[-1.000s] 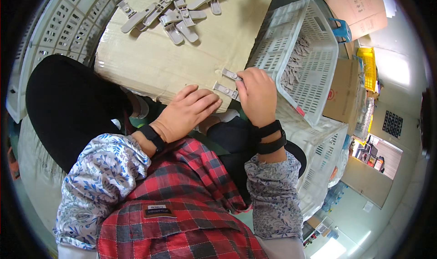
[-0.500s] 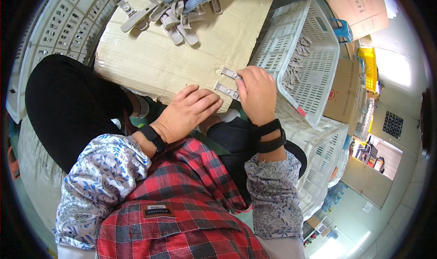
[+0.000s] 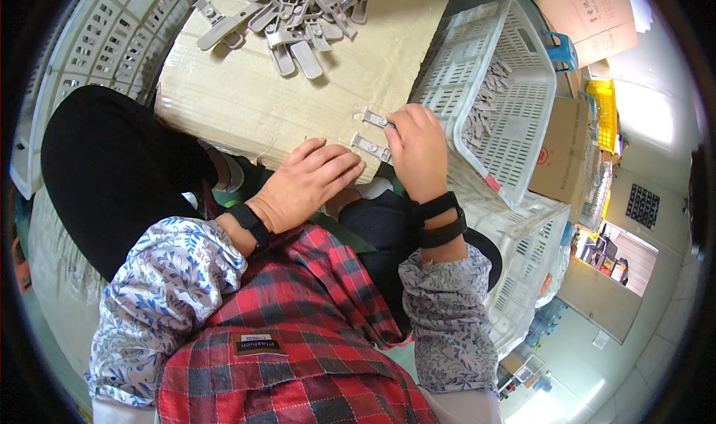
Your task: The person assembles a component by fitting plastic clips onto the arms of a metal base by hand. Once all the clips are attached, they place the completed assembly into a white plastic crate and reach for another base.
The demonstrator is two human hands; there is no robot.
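Note:
My left hand [image 3: 306,181] lies flat on the near edge of a cardboard surface [image 3: 224,103], fingers stretched out and holding nothing. A grey plastic clip-like part [image 3: 375,118] is pinched at its right end between the thumb and fingers of my right hand [image 3: 419,148]. Just nearer to me lies a second grey plastic part [image 3: 370,147], beside the right thumb and apart from the left fingertips. At the far side of the cardboard, a loose pile of similar grey parts [image 3: 298,25] lies overlapped, some showing flat paddles and small round details.
On the right stands a white slotted crate [image 3: 533,96] with many grey parts [image 3: 486,99] inside; more white crates [image 3: 522,260] are stacked below it. Another white slotted basket [image 3: 89,44] borders the left. Behind the right crate are a brown carton [image 3: 559,152] and a yellow basket [image 3: 605,111].
The blue-gloved fingers over the pile have withdrawn from it, and several parts there have shifted. My right hand has moved very slightly left; my left hand stays in place.

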